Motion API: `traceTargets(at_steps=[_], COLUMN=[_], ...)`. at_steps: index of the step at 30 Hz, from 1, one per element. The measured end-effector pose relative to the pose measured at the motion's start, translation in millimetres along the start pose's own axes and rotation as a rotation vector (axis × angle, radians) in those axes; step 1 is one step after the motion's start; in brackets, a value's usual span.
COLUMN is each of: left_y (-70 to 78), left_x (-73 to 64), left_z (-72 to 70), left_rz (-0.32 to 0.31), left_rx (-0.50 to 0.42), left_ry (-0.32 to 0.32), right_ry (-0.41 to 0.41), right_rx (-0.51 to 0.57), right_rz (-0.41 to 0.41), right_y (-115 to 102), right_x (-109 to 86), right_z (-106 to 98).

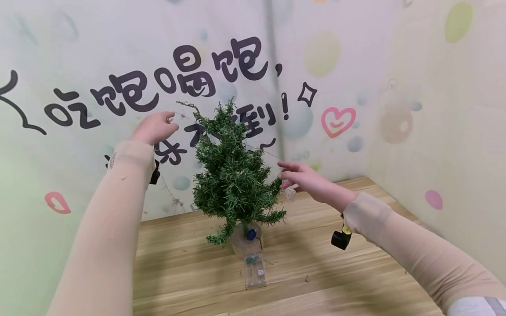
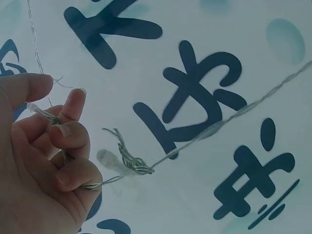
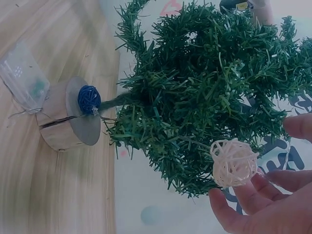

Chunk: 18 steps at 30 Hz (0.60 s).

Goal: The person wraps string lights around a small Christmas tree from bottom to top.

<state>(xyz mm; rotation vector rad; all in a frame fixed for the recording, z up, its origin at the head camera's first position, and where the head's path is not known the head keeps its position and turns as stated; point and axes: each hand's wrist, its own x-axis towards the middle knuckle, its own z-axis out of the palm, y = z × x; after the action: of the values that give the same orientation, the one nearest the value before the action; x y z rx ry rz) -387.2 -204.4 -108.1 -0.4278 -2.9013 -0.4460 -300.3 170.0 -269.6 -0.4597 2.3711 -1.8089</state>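
As light string [image 2: 212,129] stretches behind the tree [image 1: 231,173], left hand [image 1: 153,127] curled round it, right hand [image 1: 310,179] holding it

A pale back wall [image 1: 99,35] rises behind a light wood-grain tabletop [image 1: 336,263], with a grey vertical seam [image 1: 272,66] running down it. Bold black Chinese characters [image 1: 193,83] slant across in two lines. To their right are a four-pointed star outline [image 1: 307,94] and a pink smiling heart [image 1: 338,123]; a smaller pink heart [image 1: 58,208] sits at lower left, where the surface tints green. The cream right-hand wall [image 1: 466,131] carries a green oval [image 1: 458,22] and a purple oval [image 1: 434,199]. Soft light casts blurred shadows.
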Motion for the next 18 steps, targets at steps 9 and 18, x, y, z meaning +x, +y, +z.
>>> traceTargets(at_steps=[9, 18], left_y=[27.9, 49.4], left_x=[2.6, 3.8], left_z=[-22.1, -34.6], left_rz=[0.056, 0.09], left_rx=[-0.057, -0.048], left_ry=[0.086, 0.081], right_ry=[0.013, 0.025], right_rx=[0.021, 0.029], right_rz=[0.022, 0.041], right_y=[1, 4], right_x=[-2.4, 0.9], right_z=[2, 0])
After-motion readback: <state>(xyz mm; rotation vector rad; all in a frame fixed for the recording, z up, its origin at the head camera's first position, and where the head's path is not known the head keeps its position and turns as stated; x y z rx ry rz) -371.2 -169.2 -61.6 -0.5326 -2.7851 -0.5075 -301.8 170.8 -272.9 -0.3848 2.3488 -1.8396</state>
